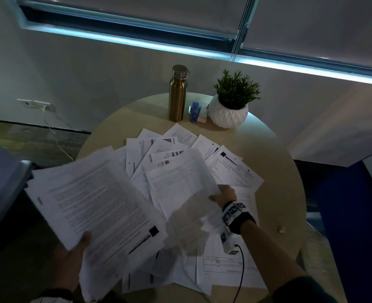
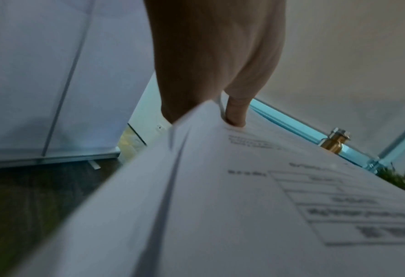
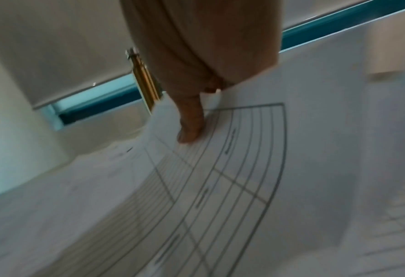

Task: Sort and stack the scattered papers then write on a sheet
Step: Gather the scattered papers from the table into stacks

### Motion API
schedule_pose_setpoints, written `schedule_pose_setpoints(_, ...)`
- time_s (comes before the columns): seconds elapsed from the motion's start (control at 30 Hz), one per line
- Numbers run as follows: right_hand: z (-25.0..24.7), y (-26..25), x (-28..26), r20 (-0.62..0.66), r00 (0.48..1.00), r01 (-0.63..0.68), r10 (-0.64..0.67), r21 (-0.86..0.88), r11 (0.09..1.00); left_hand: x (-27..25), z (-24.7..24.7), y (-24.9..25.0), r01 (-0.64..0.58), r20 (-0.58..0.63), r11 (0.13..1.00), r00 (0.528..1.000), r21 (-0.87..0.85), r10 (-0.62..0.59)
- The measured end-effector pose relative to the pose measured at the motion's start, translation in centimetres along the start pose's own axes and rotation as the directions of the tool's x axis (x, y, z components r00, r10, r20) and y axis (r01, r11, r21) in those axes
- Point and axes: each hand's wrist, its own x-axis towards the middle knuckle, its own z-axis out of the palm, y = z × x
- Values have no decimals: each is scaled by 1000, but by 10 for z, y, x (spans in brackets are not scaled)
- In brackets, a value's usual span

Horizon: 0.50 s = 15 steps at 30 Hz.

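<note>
- While its thumb [image 1: 85, 237] presses on top, the left hand [image 1: 71, 261] grips a stack [image 1: 97, 206] of printed papers by its near edge, holding it up at the table's left side; the other fingers are hidden under the paper.
- Pinching with its fingertips, the right hand [image 1: 224, 194] holds the edge of a sheet [image 1: 180, 182] lifted off the pile, blurred, its thumb [image 3: 192, 123] lying on a page with a ruled grid.
- Loose papers [image 1: 224, 167] lie scattered and overlapping across the middle of the round table [image 1: 285, 182].
- At the far edge stand a gold bottle [image 1: 177, 95], a blue stapler [image 1: 194, 112] just beside it, and a plant [image 1: 231, 106] in a white pot.
- Near the right edge lies a small clip [image 1: 281, 230].
</note>
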Motion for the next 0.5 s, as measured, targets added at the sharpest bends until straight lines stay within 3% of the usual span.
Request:
schedule_pose_setpoints(0.13,-30,14,-16,-305,952,97,-27,218,971,2,12,18,-60,31,997,998,42,58)
schedule_pose_setpoints(0.2,-44,23,-30,-357,934,141,15,409,902,10,18,20,-106,59,992,993,64,102)
schedule_pose_setpoints(0.33,-59,21,-60,-268,963,172,16,661,730,16,40,31,-279,147,956,953,87,264)
schedule_pose_setpoints(0.5,-24,4,-78,-53,989,136,-140,709,692,-12,86,62,-374,336,927,876,22,346)
